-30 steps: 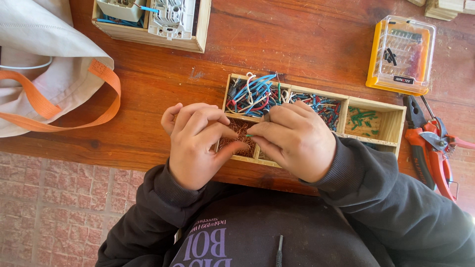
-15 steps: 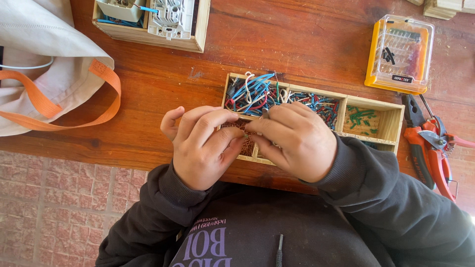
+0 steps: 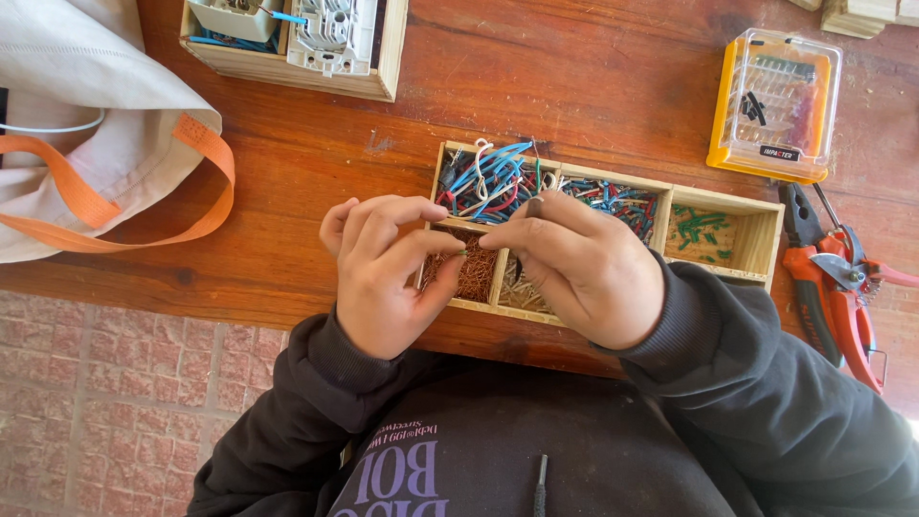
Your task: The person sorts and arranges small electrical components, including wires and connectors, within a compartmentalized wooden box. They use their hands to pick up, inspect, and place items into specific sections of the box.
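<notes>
Both hands over wooden divided tray (image 3: 756, 239), centre frame, on bench (image 3: 574, 86).
Left hand (image 3: 383, 273) and right hand (image 3: 579, 263) pinched closed on a thin green-tipped wire (image 3: 462, 253); copper bits compartment (image 3: 474, 273) below.

the setting is a small electrical or hobby workshop, set up at a wooden workbench (image 3: 574, 86) above a brick-paved floor (image 3: 124, 402). indicators: a divided wooden tray (image 3: 756, 239) with compartments sorting cut wire by type, namely blue, red and white lengths, green offcuts and bare copper strands; orange-handled cutting pliers (image 3: 833, 287) lying just beside it; a yellow clear-lidded bit case (image 3: 775, 105); a second wooden box (image 3: 297, 67) at the far edge holding white switch or socket parts; a beige cloth bag with orange straps (image 3: 96, 144) on the bench corner.
</notes>
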